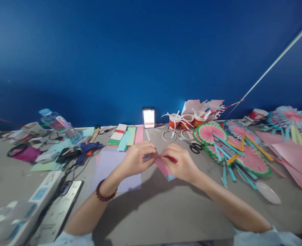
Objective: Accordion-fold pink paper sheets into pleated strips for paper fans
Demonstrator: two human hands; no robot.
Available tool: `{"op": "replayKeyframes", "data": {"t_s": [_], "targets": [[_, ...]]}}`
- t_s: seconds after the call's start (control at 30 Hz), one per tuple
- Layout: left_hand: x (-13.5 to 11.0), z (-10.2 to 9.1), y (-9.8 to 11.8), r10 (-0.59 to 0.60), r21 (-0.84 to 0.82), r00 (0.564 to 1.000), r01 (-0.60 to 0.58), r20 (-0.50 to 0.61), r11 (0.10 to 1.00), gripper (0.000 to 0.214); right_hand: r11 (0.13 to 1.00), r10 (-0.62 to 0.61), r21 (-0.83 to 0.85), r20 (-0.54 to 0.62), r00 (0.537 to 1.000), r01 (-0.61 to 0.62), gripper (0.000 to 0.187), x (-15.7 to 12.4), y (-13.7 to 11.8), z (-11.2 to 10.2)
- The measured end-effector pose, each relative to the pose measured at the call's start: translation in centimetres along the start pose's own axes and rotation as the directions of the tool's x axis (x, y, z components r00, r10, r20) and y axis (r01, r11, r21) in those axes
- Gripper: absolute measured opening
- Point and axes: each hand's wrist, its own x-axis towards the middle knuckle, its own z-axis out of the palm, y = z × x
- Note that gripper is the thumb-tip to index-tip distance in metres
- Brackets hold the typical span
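Both my hands meet at the middle of the grey table (166, 212). My left hand (137, 159) and my right hand (180, 163) pinch the two ends of a narrow folded strip of pink paper (158, 156), held just above the table. A pink paper piece with a blue edge (166, 171) hangs or lies under my right hand. A pale purple sheet (107, 167) lies flat under my left hand. A dark red bead bracelet (103, 193) circles my left wrist.
Pink and green paper fans on blue and yellow sticks (233, 153) cover the right side, with black scissors (195, 147) and red cups (187, 121) near them. A blue glue gun (88, 149), water bottle (58, 124), coloured paper stack (126, 135) and phone (69, 188) lie left.
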Motion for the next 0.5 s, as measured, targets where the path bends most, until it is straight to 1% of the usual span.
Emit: {"op": "replayKeyframes", "data": {"t_s": [0.07, 0.13, 0.23, 0.33, 0.5], "targets": [[0.0, 0.0, 0.0, -0.04, -0.04, 0.999, 0.041, 0.037, 0.998, 0.018, 1.0, 0.001, 0.022, 0.015, 1.0, -0.001, 0.019, 0.0, 0.1, 0.0], [0.1, 0.0, -0.1, -0.084, -0.077, 0.995, 0.087, 0.049, 0.993, 0.02, 0.999, 0.024, 0.035, 0.031, 0.999, -0.025, 0.018, 0.1, 0.2, 0.0], [0.1, -0.1, -0.1, -0.137, -0.138, 0.99, 0.141, 0.039, 0.98, 0.024, 0.995, 0.085, 0.055, 0.048, 0.995, -0.087, 0.016, 0.4, 0.2, -0.2], [0.2, -0.1, -0.3, -0.207, -0.177, 0.978, 0.208, 0.025, 0.962, 0.022, 0.985, 0.149, 0.076, 0.093, 0.984, -0.156, 0.015, 0.7, 0.0, -0.5], [0.2, 0.0, -0.9, -0.339, -0.246, 0.941, 0.331, 0.009, 0.911, 0.017, 0.956, 0.261, 0.098, 0.152, 0.953, -0.278, 0.02, 0.9, -0.1, -1.0]]}}
